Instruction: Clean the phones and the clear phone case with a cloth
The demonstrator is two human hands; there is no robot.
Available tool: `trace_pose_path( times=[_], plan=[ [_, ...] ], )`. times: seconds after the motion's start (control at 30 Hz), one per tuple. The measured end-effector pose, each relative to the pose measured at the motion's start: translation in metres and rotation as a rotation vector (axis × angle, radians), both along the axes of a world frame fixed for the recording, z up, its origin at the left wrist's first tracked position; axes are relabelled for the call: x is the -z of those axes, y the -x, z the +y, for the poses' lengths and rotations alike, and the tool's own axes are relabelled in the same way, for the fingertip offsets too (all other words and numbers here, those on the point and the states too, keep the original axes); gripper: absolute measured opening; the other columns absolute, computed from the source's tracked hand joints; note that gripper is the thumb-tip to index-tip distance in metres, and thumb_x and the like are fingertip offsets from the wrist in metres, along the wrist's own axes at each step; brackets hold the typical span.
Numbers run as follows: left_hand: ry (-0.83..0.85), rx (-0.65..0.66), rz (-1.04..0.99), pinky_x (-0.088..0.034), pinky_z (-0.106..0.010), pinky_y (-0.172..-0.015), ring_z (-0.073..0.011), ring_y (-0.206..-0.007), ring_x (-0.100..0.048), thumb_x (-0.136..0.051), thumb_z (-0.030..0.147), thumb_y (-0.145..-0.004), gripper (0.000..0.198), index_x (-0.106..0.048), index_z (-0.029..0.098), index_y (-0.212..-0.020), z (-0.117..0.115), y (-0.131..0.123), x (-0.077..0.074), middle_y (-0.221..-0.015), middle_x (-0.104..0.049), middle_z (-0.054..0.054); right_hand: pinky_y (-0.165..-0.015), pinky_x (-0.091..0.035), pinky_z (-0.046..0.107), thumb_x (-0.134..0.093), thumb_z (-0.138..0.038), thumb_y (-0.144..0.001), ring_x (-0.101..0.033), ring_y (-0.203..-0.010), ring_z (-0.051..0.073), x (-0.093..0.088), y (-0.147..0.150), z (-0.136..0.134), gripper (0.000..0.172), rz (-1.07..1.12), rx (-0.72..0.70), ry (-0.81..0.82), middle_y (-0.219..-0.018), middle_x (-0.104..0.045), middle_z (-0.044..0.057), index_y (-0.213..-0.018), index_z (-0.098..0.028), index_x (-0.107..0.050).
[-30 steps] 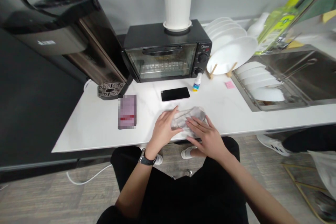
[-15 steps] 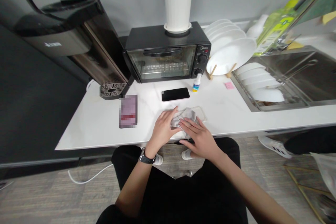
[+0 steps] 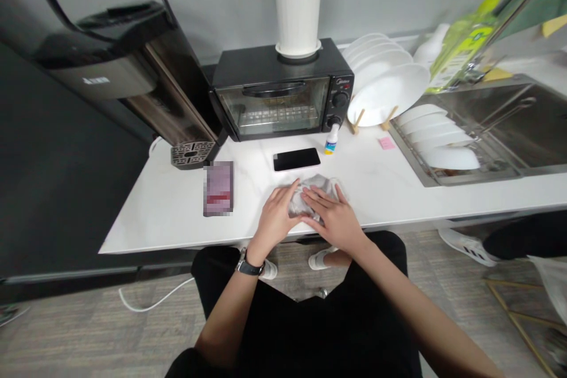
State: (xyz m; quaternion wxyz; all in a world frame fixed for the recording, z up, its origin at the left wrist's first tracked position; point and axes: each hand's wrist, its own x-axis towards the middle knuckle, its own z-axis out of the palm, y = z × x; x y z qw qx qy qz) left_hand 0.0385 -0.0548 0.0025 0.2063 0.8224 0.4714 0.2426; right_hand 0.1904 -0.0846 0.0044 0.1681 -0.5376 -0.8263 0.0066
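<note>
A crumpled grey cloth (image 3: 305, 205) lies on the white countertop near its front edge, over a clear phone case (image 3: 335, 185). The cloth and my fingers hide most of the case. My left hand (image 3: 277, 214) grips the left end, thumb on the near side and fingers on the far side. Pressed onto the cloth from the right are the fingers of my right hand (image 3: 335, 217). Beyond both hands a black-screened phone (image 3: 296, 159) lies flat. A small white spray bottle (image 3: 331, 140) with a blue and yellow label stands to its right.
A blurred-out purple item (image 3: 219, 188) lies on the left, before a dark water dispenser (image 3: 177, 82). Behind the phone stands a toaster oven (image 3: 279, 100) carrying a white cup (image 3: 297, 12). Racked plates (image 3: 390, 94), pink sticky notes (image 3: 386, 143) and a sink (image 3: 505, 159) are right.
The cloth has spread rightward and away over the case, covering more of it. My right hand has shifted slightly right and away, while my left keeps its hold. The view has shifted slightly.
</note>
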Motion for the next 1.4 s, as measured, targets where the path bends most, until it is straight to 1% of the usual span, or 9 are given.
trace_pose_path(
  times=[0.17, 0.37, 0.53, 0.77, 0.97, 1.1, 1.2, 1.27, 1.4],
  plan=[
    [-0.018, 0.011, 0.022, -0.029, -0.034, -0.087, -0.0196, -0.101, -0.033, -0.054, 0.035, -0.061, 0.074, -0.007, 0.031, -0.118, 0.002, 0.001, 0.000, -0.111, -0.038, 0.000, -0.090, -0.013, 0.046, -0.033, -0.038, -0.072, -0.014, -0.110, 0.019, 0.000, -0.017, -0.006, 0.048, -0.011, 0.151, -0.012, -0.119, -0.025, 0.001, -0.116, -0.023, -0.020],
    [-0.017, 0.030, 0.033, -0.027, -0.032, -0.087, -0.0186, -0.101, -0.033, -0.052, 0.026, -0.065, 0.067, -0.014, 0.019, -0.119, 0.001, 0.001, 0.003, -0.109, -0.040, -0.004, -0.092, -0.008, 0.042, -0.033, -0.041, -0.071, -0.012, -0.111, 0.016, 0.001, 0.004, -0.016, 0.048, -0.051, -0.048, 0.087, -0.120, -0.024, -0.004, -0.115, -0.026, -0.021],
    [-0.004, 0.018, 0.055, -0.024, -0.034, -0.089, -0.0196, -0.103, -0.029, -0.052, 0.029, -0.065, 0.063, -0.018, 0.020, -0.118, -0.005, 0.000, 0.003, -0.114, -0.036, -0.003, -0.090, -0.004, 0.045, -0.040, -0.046, -0.066, -0.009, -0.111, 0.019, 0.003, -0.003, -0.005, 0.060, -0.018, -0.039, 0.074, -0.123, -0.015, -0.002, -0.117, -0.025, -0.016],
    [-0.043, 0.010, 0.053, -0.025, -0.031, -0.090, -0.0146, -0.104, -0.029, -0.046, 0.031, -0.069, 0.042, -0.033, 0.028, -0.108, -0.008, 0.003, -0.002, -0.113, -0.036, 0.002, -0.092, -0.008, 0.040, -0.029, -0.022, -0.076, -0.013, -0.111, 0.014, 0.008, -0.016, -0.021, 0.040, 0.047, -0.046, 0.129, -0.121, -0.020, -0.005, -0.115, -0.027, -0.022],
    [-0.091, 0.009, -0.082, -0.021, -0.035, -0.091, -0.0184, -0.110, -0.021, -0.056, 0.029, -0.062, 0.051, -0.035, 0.021, -0.108, -0.008, -0.004, -0.006, -0.121, -0.025, -0.002, -0.091, -0.014, 0.039, -0.022, -0.020, -0.078, -0.022, -0.108, 0.013, -0.005, -0.010, -0.017, 0.034, 0.379, -0.006, 0.222, -0.117, -0.029, -0.006, -0.111, -0.029, -0.029],
    [-0.091, -0.021, -0.189, -0.031, -0.030, -0.085, -0.0127, -0.096, -0.039, -0.041, 0.020, -0.073, 0.019, -0.048, 0.020, -0.091, -0.014, -0.002, -0.019, -0.103, -0.045, -0.001, -0.086, -0.027, 0.032, -0.016, -0.022, -0.080, -0.034, -0.101, 0.012, -0.034, -0.008, -0.016, 0.034, 0.657, -0.036, 0.323, -0.109, -0.041, -0.006, -0.109, -0.028, -0.032],
    [-0.087, -0.061, -0.204, -0.036, -0.029, -0.077, -0.0121, -0.085, -0.045, -0.035, 0.017, -0.076, 0.018, -0.048, 0.019, -0.087, -0.020, 0.003, -0.027, -0.090, -0.051, -0.001, -0.081, -0.031, 0.029, -0.017, -0.024, -0.080, -0.040, -0.096, 0.014, -0.049, -0.011, -0.016, 0.033, 0.722, 0.037, 0.283, -0.101, -0.047, -0.004, -0.105, -0.027, -0.037],
    [-0.042, -0.094, -0.176, -0.040, -0.027, -0.069, -0.0111, -0.073, -0.048, -0.033, 0.019, -0.077, 0.019, -0.046, 0.020, -0.090, -0.020, 0.005, -0.028, -0.078, -0.052, 0.000, -0.073, -0.037, 0.030, -0.018, -0.027, -0.079, -0.047, -0.086, 0.016, -0.048, -0.016, -0.011, 0.033, 0.687, 0.130, 0.242, -0.093, -0.052, -0.003, -0.104, -0.027, -0.039],
    [0.041, -0.139, -0.062, -0.040, -0.024, -0.056, -0.0099, -0.058, -0.046, -0.029, 0.024, -0.078, 0.021, -0.044, 0.022, -0.093, -0.009, 0.001, -0.016, -0.065, -0.050, 0.002, -0.058, -0.040, 0.032, -0.022, -0.032, -0.078, -0.052, -0.067, 0.019, -0.027, -0.024, 0.012, 0.032, 0.521, 0.286, 0.179, -0.078, -0.056, 0.002, -0.103, -0.024, -0.041]
  ],
)
